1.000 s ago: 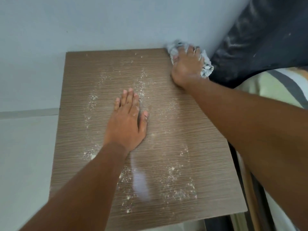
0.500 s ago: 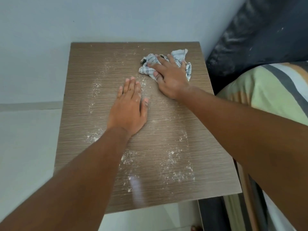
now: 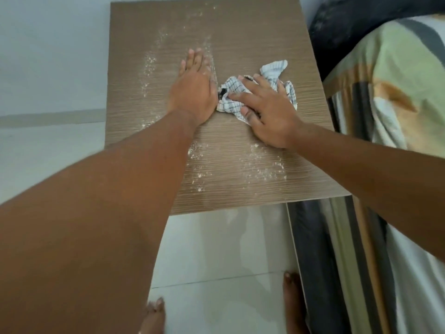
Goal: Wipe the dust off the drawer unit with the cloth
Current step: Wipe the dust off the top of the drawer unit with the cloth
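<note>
The drawer unit's brown wood-grain top [image 3: 252, 32] fills the upper middle of the view. White dust [image 3: 262, 169] lies in streaks on its left part and near its front edge. My left hand [image 3: 195, 88] rests flat on the top, fingers together, holding nothing. Right beside it my right hand [image 3: 269, 112] presses a crumpled white checked cloth [image 3: 274, 68] against the surface at mid-depth. The cloth's left end touches my left hand. The unit's front and drawers are hidden below the top.
A bed with a striped green, orange and white cover [image 3: 397, 92] stands tight against the unit's right side, a dark headboard [image 3: 349, 20] behind it. Pale wall is behind, light floor tiles [image 3: 228, 249] in front. My bare feet [image 3: 292, 304] stand by the bed frame.
My right hand has dragged the cloth from the back right corner toward the middle and nearer me, up against my left hand. The left hand stayed put. My view tilted downward.
</note>
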`<state>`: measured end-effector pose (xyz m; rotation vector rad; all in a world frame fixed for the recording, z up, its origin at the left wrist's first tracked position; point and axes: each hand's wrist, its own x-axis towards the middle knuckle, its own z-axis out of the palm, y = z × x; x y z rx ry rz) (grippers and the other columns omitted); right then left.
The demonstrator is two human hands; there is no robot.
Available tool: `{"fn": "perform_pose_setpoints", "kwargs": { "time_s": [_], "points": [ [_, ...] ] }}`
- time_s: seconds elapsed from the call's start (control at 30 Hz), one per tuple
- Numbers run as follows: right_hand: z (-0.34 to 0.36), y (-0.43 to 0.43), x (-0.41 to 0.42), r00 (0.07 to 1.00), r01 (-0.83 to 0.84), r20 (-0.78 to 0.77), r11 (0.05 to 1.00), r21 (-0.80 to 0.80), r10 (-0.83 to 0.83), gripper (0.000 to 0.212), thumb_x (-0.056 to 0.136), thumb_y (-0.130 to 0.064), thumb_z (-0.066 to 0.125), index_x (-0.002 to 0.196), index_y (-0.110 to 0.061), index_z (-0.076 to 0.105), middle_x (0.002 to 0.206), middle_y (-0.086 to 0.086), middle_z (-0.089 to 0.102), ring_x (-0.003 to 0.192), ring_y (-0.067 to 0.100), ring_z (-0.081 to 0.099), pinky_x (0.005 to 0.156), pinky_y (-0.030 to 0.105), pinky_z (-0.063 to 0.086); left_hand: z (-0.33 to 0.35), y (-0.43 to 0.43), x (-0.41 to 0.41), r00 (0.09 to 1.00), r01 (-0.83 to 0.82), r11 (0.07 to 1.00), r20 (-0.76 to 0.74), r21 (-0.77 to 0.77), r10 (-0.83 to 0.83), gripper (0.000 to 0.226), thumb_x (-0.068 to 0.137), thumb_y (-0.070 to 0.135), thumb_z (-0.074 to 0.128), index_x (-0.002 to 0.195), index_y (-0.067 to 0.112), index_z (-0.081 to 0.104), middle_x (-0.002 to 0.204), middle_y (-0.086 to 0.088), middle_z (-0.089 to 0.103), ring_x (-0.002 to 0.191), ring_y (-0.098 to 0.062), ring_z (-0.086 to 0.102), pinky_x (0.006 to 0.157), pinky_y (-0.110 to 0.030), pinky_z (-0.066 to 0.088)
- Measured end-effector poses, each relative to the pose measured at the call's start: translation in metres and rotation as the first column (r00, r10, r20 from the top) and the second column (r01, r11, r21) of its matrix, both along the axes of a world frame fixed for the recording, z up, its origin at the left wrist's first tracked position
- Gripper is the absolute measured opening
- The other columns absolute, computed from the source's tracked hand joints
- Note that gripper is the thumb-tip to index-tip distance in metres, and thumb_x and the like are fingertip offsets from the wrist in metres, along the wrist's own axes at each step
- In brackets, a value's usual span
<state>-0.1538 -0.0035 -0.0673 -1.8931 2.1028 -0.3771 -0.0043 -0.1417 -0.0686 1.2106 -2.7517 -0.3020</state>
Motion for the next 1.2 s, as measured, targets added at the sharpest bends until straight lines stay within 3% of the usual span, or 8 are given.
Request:
{"fn": "perform_pose_setpoints", "kwargs": {
  "time_s": [0.2,0.5,0.77,0.97,1.1,1.2],
  "points": [
    [0.0,0.072,0.022,0.999,-0.053,-0.01,0.998,0.024,0.054,0.04,0.107,-0.033,0.039,0.145,-0.039,0.045,0.166,-0.003,0.026,0.156,0.03,0.013,0.121,0.067,0.005,0.001,0.007,0.001,1.0,0.004,1.0,0.014,-0.021,-0.004,0.056,0.105,0.022,0.021,0.157,0.002,0.021,0.166,-0.017,0.016,0.156,-0.029,0.009,0.128,-0.043,0.012],
    [-0.009,0.161,0.049,0.987,-0.157,0.018,0.988,0.004,0.157,0.041,0.105,-0.032,0.037,0.145,-0.034,0.048,0.163,-0.005,0.031,0.155,0.022,0.019,0.124,0.053,0.007,0.005,0.011,0.003,0.999,0.001,1.0,0.045,-0.012,-0.001,0.054,0.105,0.02,0.022,0.156,0.002,0.025,0.166,-0.017,0.018,0.156,-0.028,0.01,0.128,-0.04,0.01],
    [-0.024,0.214,0.058,0.962,-0.272,-0.017,0.946,-0.178,0.274,0.048,0.098,0.001,0.047,0.139,-0.022,0.053,0.149,0.008,0.053,0.146,0.026,0.039,0.121,0.05,0.026,0.003,0.01,0.005,0.999,-0.012,1.0,0.041,-0.014,0.013,0.055,0.105,0.02,0.021,0.157,0.002,0.023,0.167,-0.016,0.014,0.156,-0.027,0.009,0.128,-0.038,0.008],
    [-0.03,0.246,0.08,0.935,-0.343,0.062,0.936,-0.084,0.349,0.069,0.088,0.013,0.05,0.145,-0.026,0.048,0.152,0.002,0.049,0.139,0.022,0.049,0.126,0.044,0.026,0.003,0.006,0.001,0.999,-0.014,1.0,0.035,-0.006,0.014,0.054,0.105,0.019,0.021,0.157,0.002,0.022,0.167,-0.016,0.014,0.156,-0.027,0.008,0.128,-0.038,0.009],
    [-0.006,0.223,0.096,0.936,-0.226,0.226,0.951,-0.209,0.272,0.046,0.101,0.0,0.044,0.14,-0.021,0.054,0.149,0.004,0.052,0.138,0.018,0.051,0.121,0.049,0.033,0.003,-0.001,0.005,1.0,0.011,1.0,-0.006,0.013,-0.01,0.054,0.106,0.019,0.02,0.157,0.002,0.02,0.167,-0.017,0.012,0.156,-0.029,0.007,0.128,-0.039,0.005],
    [0.022,0.173,0.097,0.942,-0.046,0.297,0.94,-0.339,0.154,0.034,0.108,-0.013,0.039,0.136,-0.018,0.056,0.144,0.004,0.055,0.129,0.017,0.059,0.12,0.039,0.036,0.008,-0.026,0.02,1.0,0.01,1.0,-0.026,-0.018,-0.011,0.055,0.105,0.019,0.022,0.157,0.002,0.02,0.166,-0.02,0.011,0.156,-0.031,0.004,0.127,-0.044,-0.002]
  ]
}}
